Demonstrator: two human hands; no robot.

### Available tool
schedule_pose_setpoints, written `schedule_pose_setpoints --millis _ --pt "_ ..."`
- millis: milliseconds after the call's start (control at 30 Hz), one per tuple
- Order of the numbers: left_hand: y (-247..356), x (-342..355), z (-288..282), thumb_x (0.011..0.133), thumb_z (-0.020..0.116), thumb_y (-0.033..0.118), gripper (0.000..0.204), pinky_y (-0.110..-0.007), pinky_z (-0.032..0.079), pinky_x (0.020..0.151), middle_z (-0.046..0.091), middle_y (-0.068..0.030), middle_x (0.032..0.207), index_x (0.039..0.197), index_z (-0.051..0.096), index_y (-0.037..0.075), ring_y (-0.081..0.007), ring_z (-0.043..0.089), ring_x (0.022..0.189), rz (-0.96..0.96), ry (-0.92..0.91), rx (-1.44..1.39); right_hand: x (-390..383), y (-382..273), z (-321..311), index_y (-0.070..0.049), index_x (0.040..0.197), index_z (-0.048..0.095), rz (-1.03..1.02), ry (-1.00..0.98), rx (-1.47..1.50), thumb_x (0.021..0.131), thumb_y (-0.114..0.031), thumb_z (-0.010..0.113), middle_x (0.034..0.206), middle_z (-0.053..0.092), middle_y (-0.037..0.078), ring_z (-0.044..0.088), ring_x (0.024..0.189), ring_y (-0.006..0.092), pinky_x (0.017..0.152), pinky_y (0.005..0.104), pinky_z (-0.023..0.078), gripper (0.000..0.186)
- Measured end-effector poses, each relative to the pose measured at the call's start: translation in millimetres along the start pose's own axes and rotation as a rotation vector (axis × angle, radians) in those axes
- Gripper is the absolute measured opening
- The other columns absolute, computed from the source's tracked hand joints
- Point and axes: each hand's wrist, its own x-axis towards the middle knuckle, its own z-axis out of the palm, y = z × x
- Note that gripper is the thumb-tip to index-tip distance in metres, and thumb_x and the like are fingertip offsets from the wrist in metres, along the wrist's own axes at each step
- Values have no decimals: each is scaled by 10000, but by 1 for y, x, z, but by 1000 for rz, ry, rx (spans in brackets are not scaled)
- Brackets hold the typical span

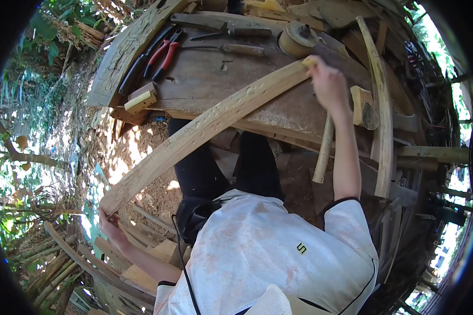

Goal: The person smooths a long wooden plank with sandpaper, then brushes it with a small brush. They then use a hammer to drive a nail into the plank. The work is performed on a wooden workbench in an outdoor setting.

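Note:
A long, slightly curved wooden plank [205, 128], with small gouge marks along its face, lies slantwise across the workbench's near edge, over my legs. Its near left end overhangs the bench, where my left hand [110, 227] is closed around the tip. At the far right end, my right hand [328, 84] has its fingers closed on the plank. A small yellowish patch [310, 61] shows at those fingertips; I cannot make out whether it is a separate piece. Below the right wrist, a round wooden handle [324, 152] sticks out past the bench edge.
On the workbench [205, 79] lie red-handled pliers [163, 58], wooden-handled tools [244, 50], a round tin [298, 39] and a small wooden block [141, 98]. A wood piece with a metal blade [366, 109] and a long curved strip [381, 105] are at right. Timber surrounds me.

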Motion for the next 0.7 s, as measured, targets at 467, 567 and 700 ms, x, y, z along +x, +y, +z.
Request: schedule_pose_setpoints --millis 467,567,700 --pt "-5 -35 39 1038 617 308 242 -292 478 595 607 -5 740 925 658 98 -112 561 632 -14 -302 -50 -49 -98 -17 -140 1209 645 -331 -77 612 992 -159 658 778 726 98 735 693 264 603 396 571 218" --pt "0 -55 66 1053 584 299 267 -309 493 601 619 -23 765 938 647 65 -133 587 645 -37 -443 -34 -46 -89 -19 -136 1229 638 -230 -7 491 979 -138 674 796 734 88 740 699 249 607 398 570 253" --pt "2 -76 96 1076 545 290 316 -311 511 614 623 -45 772 982 651 7 -143 594 634 -70 -648 71 -64 -115 -4 -120 1229 633 -370 4 385 957 -129 694 841 744 103 740 730 276 621 397 560 278"
